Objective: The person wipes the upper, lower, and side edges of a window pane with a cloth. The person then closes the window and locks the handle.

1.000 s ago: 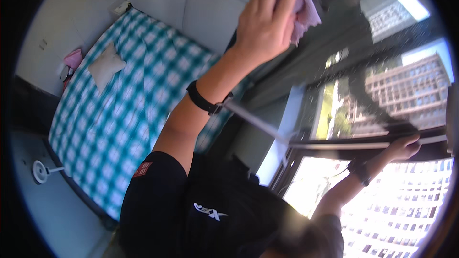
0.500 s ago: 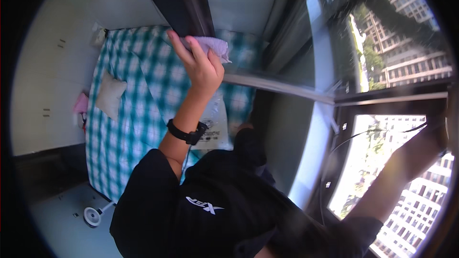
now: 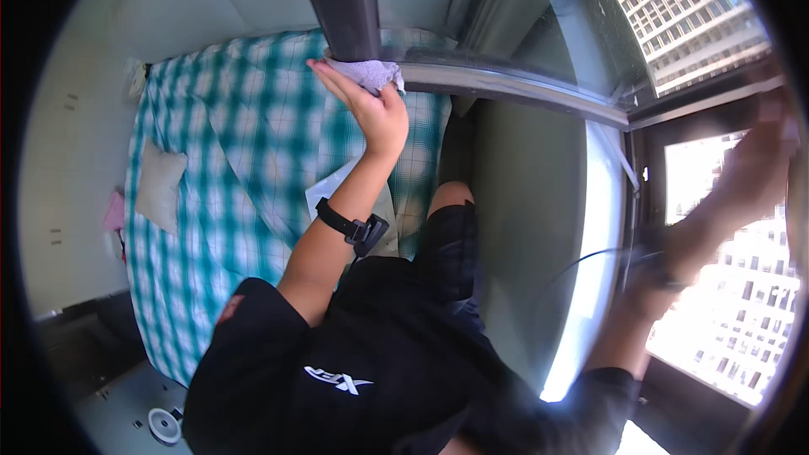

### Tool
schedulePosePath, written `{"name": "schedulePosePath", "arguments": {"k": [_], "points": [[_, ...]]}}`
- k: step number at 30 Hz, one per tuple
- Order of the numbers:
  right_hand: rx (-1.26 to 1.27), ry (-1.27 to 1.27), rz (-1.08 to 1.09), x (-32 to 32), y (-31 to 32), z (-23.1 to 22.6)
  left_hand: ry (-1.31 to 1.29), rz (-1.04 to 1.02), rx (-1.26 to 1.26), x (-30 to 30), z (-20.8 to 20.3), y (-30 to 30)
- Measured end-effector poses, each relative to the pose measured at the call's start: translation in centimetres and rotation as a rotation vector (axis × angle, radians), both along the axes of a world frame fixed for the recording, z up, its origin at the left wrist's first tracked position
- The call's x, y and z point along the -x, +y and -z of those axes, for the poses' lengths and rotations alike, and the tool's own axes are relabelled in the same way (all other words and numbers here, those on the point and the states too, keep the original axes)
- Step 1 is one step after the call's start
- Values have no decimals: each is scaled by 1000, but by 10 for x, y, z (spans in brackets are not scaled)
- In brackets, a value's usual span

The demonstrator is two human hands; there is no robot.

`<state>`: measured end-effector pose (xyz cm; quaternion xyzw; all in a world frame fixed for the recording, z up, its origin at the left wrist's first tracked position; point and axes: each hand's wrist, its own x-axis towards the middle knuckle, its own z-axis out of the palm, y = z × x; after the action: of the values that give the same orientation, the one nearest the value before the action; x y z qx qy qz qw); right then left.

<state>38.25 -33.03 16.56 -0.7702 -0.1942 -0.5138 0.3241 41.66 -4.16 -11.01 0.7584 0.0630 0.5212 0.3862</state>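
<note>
The left hand (image 3: 383,120), nearer, pinches a lilac cloth (image 3: 368,75) at its twelve o'clock, long axis roughly nine-to-three, against the dark window frame (image 3: 341,4). The blurred right hand (image 3: 771,114), well apart toward two o'clock: grip cannot be told.

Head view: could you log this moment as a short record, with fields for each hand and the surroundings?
Left hand: holds a lilac cloth against the lower end of a dark post
Right hand: blurred, at far right near the window frame; grip unclear
Left forearm: black band
Bed: teal-and-white checked cover, pale cushion on it
Outside: pale building with many windows
</note>
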Motion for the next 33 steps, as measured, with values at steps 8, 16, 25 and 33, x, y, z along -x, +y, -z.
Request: {"name": "schedulePosePath", "arguments": {"k": [8,16,25,33], "points": [[-525,856,-585,41,132,234,253,277,792,8,10,-18],[-438,941,-497,67,171,292,251,865,1425,30,-13,-16],[-454,699,-368,78,200,284,546,818,610,75,33,27],[-498,736,-508,50,214,315,450,685,411,90,55,40]]}}
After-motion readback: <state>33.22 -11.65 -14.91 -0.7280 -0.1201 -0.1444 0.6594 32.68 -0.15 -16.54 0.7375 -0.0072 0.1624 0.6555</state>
